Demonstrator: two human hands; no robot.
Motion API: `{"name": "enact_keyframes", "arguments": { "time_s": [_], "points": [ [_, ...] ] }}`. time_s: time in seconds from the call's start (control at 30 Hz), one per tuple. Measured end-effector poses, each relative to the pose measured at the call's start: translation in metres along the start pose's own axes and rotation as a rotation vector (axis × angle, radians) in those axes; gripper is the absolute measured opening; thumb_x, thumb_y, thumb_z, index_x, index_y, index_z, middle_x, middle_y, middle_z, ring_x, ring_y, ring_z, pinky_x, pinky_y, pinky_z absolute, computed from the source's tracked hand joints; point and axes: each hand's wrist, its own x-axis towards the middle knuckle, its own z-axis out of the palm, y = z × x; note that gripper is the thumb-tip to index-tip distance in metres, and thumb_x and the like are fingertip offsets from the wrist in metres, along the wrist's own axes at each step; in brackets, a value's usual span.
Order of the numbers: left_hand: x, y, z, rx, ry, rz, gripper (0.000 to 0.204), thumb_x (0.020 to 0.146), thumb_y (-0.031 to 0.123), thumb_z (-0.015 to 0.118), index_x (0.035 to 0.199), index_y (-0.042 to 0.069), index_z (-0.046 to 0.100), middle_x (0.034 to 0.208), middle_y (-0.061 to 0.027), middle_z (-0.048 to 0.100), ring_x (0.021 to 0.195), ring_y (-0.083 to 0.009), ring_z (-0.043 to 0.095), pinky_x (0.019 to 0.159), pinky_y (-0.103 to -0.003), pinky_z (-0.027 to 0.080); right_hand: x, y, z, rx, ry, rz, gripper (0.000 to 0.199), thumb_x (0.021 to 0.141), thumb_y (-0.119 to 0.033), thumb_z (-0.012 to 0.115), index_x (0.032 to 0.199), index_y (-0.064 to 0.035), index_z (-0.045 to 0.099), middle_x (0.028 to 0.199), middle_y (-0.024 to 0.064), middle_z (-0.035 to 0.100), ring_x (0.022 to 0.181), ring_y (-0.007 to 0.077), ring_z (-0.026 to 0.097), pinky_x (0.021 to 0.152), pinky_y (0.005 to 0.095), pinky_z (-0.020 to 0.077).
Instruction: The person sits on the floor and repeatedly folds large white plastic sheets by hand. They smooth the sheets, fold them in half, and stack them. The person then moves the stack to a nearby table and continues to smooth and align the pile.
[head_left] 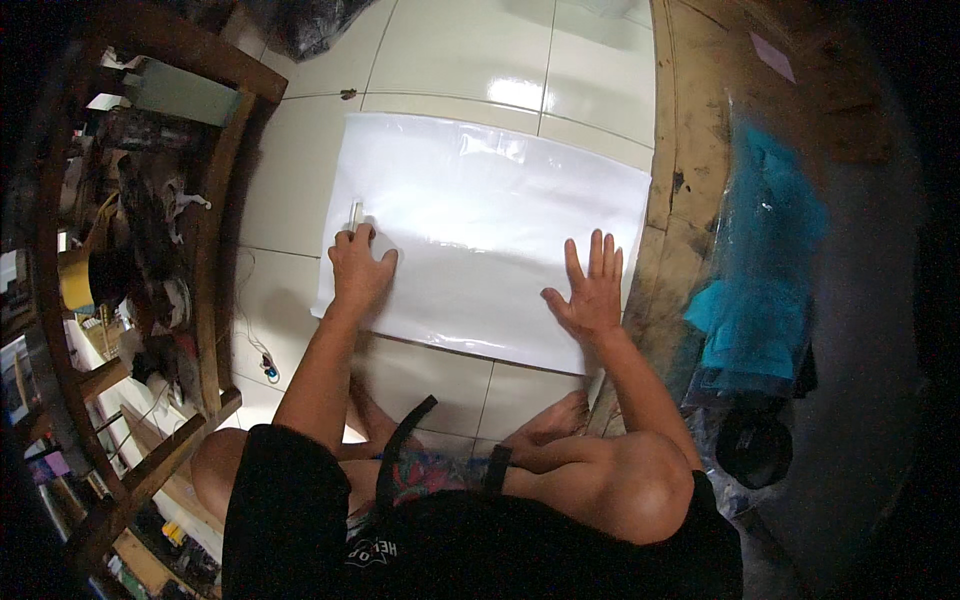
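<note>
A large glossy white sheet (470,210) lies flat on the tiled floor in front of me. Near its left edge, my left hand (358,268) has its fingers closed around a small, pale, slim object (356,213). Only the far end of that object shows past my fingertips, and I cannot make out its kind. My right hand (592,293) rests palm down on the sheet's right part, fingers spread, holding nothing. Light reflects off the sheet's middle and its far edge.
On the right runs a worn wooden board (672,150), with blue plastic-wrapped material (755,270) beyond it. A wooden frame (215,250) with cluttered shelves stands at left. A thin cable (268,370) lies on the floor beside it. My bare feet are just below the sheet.
</note>
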Motion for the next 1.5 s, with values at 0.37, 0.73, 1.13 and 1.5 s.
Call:
{"name": "enact_keyframes", "arguments": {
  "time_s": [0.37,0.73,1.13,1.5],
  "points": [
    [-0.005,0.010,-0.003,0.011,0.002,-0.001,0.053,0.076,0.020,0.069,0.123,0.002,0.050,0.122,-0.0223,0.044,0.111,-0.0408,0.043,0.097,-0.048,0.038,0.059,0.018,-0.015,-0.066,-0.005,0.112,0.084,0.083,-0.054,0.058,0.144,-0.0039,0.032,0.150,0.0305,0.015,0.140,0.0465,0.009,0.113,0.0565,0.0065],
    [-0.018,0.183,0.077,-0.167,-0.005,0.657,0.030,0.076,0.014,0.066,0.104,0.003,0.063,0.104,-0.0195,0.056,0.098,-0.0361,0.053,0.084,-0.047,0.043,0.061,0.022,-0.012,-0.050,0.049,0.064,0.081,0.080,-0.059,0.058,0.142,-0.0112,0.039,0.148,0.0319,0.021,0.138,0.0504,0.016,0.109,0.0627,0.0118],
    [0.053,0.111,0.033,-0.043,0.074,0.181,0.040,0.081,0.025,0.064,0.115,0.004,0.058,0.121,-0.0239,0.048,0.114,-0.0403,0.043,0.099,-0.050,0.037,0.059,0.024,-0.009,-0.055,0.054,0.077,0.083,0.080,-0.065,0.055,0.142,-0.0121,0.039,0.148,0.0318,0.021,0.138,0.0506,0.015,0.109,0.0630,0.0115],
    [0.096,0.060,-0.004,0.072,0.071,0.051,0.063,0.073,0.038,0.073,0.123,0.008,0.053,0.132,-0.0241,0.040,0.120,-0.0420,0.040,0.096,-0.052,0.041,0.090,0.019,-0.030,-0.049,-0.009,0.123,0.084,0.082,-0.058,0.056,0.143,-0.0042,0.034,0.149,0.0325,0.016,0.140,0.0479,0.008,0.112,0.0586,0.0056]
  ]
}}
